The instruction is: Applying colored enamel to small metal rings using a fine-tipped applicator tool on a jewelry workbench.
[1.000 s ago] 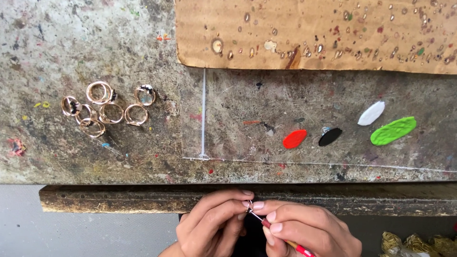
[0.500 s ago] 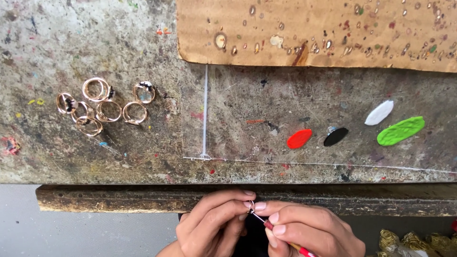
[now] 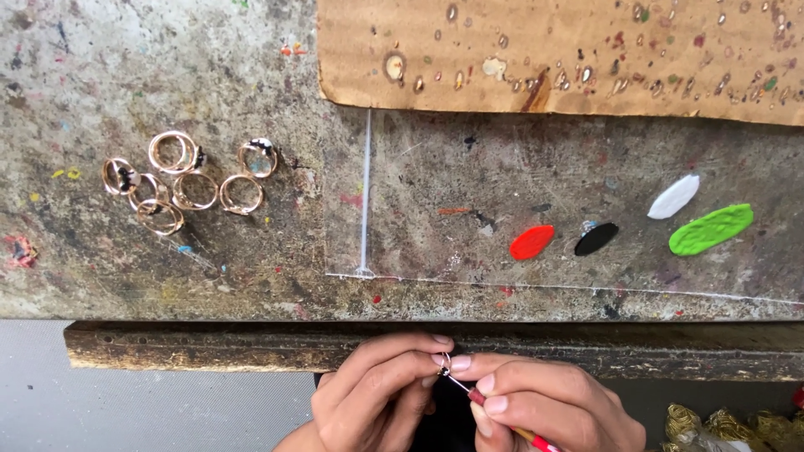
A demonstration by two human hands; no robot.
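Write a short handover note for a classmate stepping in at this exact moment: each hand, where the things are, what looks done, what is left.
Left hand: pinches a small ring at the bench's front edge.
Right hand: holds a thin brush, its tip at the ring.
On the bench: a cluster of gold rings to the left; paint blobs to the right: red, black, white, green. Spattered cardboard lies at the back.
Done: some rings in the cluster show dark or pale dabs on top; others are too small to tell.
Left: the held ring is under the brush; its finish cannot be judged.
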